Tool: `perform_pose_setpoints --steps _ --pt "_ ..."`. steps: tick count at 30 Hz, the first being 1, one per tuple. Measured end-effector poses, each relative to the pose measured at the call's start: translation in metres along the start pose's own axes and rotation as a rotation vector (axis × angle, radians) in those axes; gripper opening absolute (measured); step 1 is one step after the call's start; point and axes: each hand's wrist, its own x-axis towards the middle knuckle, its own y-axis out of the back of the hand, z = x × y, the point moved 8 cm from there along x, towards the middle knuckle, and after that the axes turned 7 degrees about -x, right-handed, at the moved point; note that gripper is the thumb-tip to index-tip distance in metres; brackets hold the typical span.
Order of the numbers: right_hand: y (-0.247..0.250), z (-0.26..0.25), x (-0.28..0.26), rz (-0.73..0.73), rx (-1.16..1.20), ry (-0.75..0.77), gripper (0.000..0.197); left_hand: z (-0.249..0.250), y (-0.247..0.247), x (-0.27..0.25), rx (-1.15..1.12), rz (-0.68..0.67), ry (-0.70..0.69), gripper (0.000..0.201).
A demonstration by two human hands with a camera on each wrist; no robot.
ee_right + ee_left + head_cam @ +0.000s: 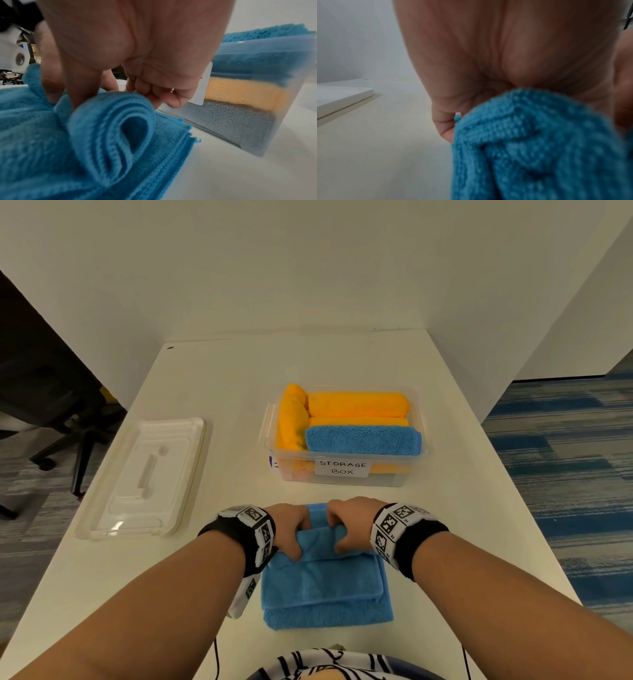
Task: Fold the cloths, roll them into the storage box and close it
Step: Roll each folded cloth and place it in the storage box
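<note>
Blue microfibre cloth (pixel 323 583) lies folded flat on the white worktop (pixel 212 392), right at the near edge, and its far end is curled over into a soft, plush roll (pixel 109 121). Left hand (pixel 289 529) grips that roll at its left end, fingers (pixel 444 124) curled down round it, thumb tucked against the near face. Right hand (pixel 352 522) grips the right end the same way, fingers (pixel 164 94) bent tight over the top of the roll, thumb pressing the front. The two hands sit close together, knuckles up. The wrist view shows the looped layers, stitched hem edges stacked like a spiral.

Just beyond, the clear plastic storage box (pixel 419 453) stands open, with a handwritten paper label (pixel 342 468) on its front wall. Inside it, fluffy orange rolled cloths (pixel 358 404) fill the back and left, and one blue rolled cloth (pixel 363 441) sits at the front. The translucent, rectangular lid (pixel 144 479) lies flat, well off to the left.
</note>
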Motion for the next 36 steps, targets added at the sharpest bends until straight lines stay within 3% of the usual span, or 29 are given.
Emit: perform_pose_setpoints --steps 2,6,11,20,23,27,32,36 --pt "-0.002 -0.002 0.001 -0.006 -0.052 -0.005 0.047 0.003 -0.002 -0.002 0.084 -0.037 0.001 0.046" --pt "-0.001 -0.015 0.002 0.005 -0.191 0.035 0.034 0.004 -0.007 -0.003 0.134 -0.063 0.009 0.041" --pt "0.000 -0.021 0.002 0.029 -0.083 0.065 0.026 0.001 -0.005 -0.005 0.106 -0.053 0.052 0.039" --pt "0.014 -0.010 -0.004 0.101 -0.141 0.016 0.029 -0.008 0.002 -0.009 -0.184 -0.086 0.141 0.029" --pt "0.015 -0.010 -0.004 0.121 -0.145 0.023 0.025 -0.007 0.006 -0.006 -0.186 -0.085 0.103 0.030" --pt "0.016 -0.008 -0.007 0.129 -0.089 0.012 0.026 -0.005 0.013 -0.003 -0.143 -0.021 0.045 0.043" --pt "0.011 -0.003 -0.004 0.017 0.170 -0.034 0.057 -0.002 0.021 -0.001 -0.100 0.117 -0.018 0.051" --pt "0.005 -0.007 0.003 -0.024 0.049 -0.003 0.044 0.000 0.017 -0.002 -0.081 0.109 -0.019 0.045"
